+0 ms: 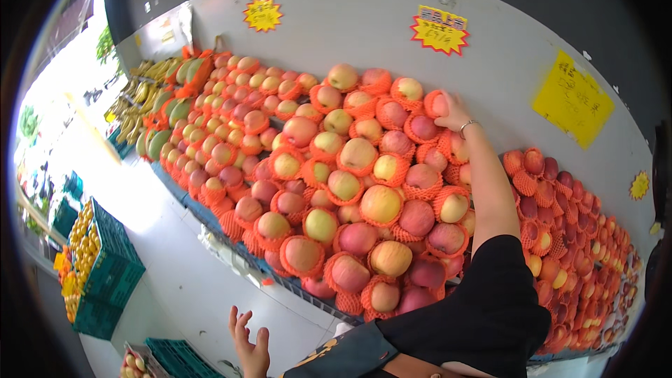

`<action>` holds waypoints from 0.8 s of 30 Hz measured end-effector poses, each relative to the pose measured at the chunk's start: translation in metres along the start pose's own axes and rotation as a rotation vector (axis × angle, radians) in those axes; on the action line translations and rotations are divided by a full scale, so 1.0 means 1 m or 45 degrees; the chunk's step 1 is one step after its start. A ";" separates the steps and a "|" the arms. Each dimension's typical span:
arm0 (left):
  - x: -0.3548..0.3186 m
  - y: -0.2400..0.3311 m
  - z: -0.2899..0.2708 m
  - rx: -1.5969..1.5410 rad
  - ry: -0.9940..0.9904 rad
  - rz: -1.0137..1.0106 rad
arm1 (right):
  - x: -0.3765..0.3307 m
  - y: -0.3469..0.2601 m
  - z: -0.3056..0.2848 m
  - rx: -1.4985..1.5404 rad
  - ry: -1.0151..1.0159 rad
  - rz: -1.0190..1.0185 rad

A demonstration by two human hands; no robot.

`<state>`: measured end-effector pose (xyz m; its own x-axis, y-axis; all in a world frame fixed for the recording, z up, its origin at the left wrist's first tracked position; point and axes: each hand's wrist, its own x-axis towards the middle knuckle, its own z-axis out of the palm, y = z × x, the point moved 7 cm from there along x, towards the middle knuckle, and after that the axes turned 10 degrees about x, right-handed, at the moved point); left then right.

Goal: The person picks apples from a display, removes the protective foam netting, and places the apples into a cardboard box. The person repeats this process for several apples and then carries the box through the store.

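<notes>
My right arm, in a black short sleeve with a bracelet at the wrist, reaches over a sloping heap of red and yellow apples (pixel 358 155) in orange foam nets. At the heap's back edge, my right hand (pixel 455 115) is closed on a reddish apple (pixel 435 103) in its net; some fingers are hidden. My left hand (pixel 250 348) is in the air at the lower edge, apart from the front of the display, its fingers spread and holding nothing. A dark apron (pixel 350 351) shows on my body.
Behind the heap rises a grey wall (pixel 336 10) with yellow price signs (pixel 439 30). More netted fruit (pixel 584 252) lies at the right. Bananas (pixel 143 91) and green mangoes (pixel 175 110) are at the far left. Green crates (pixel 112 266) stand on the pale floor (pixel 164 259).
</notes>
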<state>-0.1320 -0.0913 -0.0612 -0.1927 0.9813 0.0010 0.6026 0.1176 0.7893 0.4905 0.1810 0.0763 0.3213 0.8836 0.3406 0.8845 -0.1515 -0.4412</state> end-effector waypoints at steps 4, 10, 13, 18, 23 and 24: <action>-0.027 -0.013 -0.040 0.075 0.132 0.079 | -0.022 -0.108 0.005 -0.190 0.219 -0.307; -0.101 -0.051 -0.117 0.082 0.331 0.134 | -0.203 -0.342 0.048 0.360 -0.178 -1.139; -0.185 -0.097 -0.165 0.023 0.485 -0.032 | -0.337 -0.464 0.087 0.523 -0.716 -1.638; -0.309 -0.157 -0.226 0.118 0.787 -0.419 | -0.502 -0.587 0.139 0.544 -1.481 -1.900; -0.419 -0.199 -0.255 0.054 1.121 -0.742 | -0.667 -0.703 0.161 0.490 -1.687 -2.363; -0.435 -0.200 -0.255 0.033 1.199 -0.802 | -0.696 -0.724 0.165 0.479 -1.767 -2.440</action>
<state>-0.3661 -0.5807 -0.0626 -0.9671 0.2420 0.0785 0.2060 0.5636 0.7999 -0.4288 -0.2510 0.0217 -0.9012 -0.4273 -0.0721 -0.3189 0.7666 -0.5574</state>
